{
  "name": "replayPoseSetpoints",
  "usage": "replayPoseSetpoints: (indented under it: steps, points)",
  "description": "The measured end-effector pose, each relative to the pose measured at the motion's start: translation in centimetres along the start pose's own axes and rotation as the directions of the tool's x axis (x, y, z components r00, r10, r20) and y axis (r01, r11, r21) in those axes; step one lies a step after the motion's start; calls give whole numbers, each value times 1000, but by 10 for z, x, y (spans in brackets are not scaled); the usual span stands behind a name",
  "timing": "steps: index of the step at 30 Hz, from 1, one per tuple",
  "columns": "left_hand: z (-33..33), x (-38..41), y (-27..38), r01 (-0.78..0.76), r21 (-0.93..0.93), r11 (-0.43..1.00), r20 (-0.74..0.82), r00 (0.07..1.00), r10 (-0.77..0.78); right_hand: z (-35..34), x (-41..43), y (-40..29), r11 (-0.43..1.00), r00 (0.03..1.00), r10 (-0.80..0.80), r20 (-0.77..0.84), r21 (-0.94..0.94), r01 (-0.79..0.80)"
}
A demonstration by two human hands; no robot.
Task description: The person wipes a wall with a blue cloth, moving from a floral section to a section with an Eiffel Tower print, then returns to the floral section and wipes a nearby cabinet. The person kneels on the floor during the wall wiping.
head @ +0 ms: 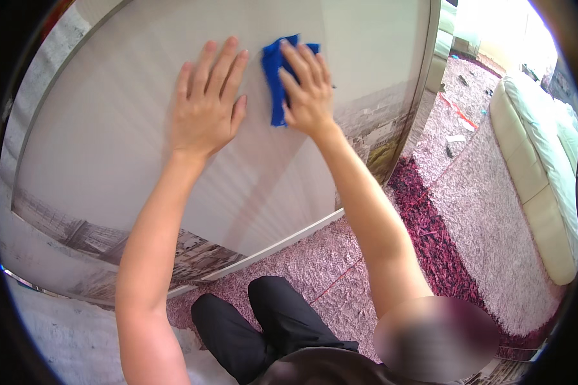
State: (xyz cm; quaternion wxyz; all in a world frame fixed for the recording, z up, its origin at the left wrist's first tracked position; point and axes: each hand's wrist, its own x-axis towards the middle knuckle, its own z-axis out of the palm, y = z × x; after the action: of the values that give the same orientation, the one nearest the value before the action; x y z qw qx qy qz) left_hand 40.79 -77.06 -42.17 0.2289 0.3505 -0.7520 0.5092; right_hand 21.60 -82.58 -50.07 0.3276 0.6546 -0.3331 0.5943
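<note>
A large glossy panel (101, 125), apparently a wardrobe door printed with a faded cityscape, stands upright before me. My left hand (207, 106) lies flat against its pale surface, fingers spread, holding nothing. To the right of it, my right hand (310, 86) presses a blue cloth (272, 72) to the panel. The fingers and palm cover the cloth's right part, while its left edge and lower end stick out. Faint streaks and reflections of my arms show on the gloss below both hands.
Pink shaggy carpet (298, 255) with a dark magenta band (433, 231) covers the floor under my knees (269, 313). A mirror strip (414, 120) edges the panel on the right. Beyond it are small scattered items and a cream upholstered bed (525, 178). Pale fabric (62, 327) lies lower left.
</note>
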Motion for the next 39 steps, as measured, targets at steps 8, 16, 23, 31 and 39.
replayPoseSetpoints:
  steps: [8,16,23,31,39]
  points:
    - [6,1,5,7,72,997,-9,1000,-7,-23,-41,109,970,943,177,-283,-113,-216]
    - [10,-1,5,36,121,992,5,999,-37,22,4,-20,926,899,378,-219,83,-369]
    - [13,-1,4,41,101,994,-37,999,-37,19,-1,-30,1000,998,11,-62,16,-10]
    - [3,1,10,6,161,987,-59,998,3,-8,-41,67,988,954,125,-274,-53,-145]
    - [10,7,23,35,91,995,-85,996,-27,-2,-45,54,874,841,441,-313,-61,-482]
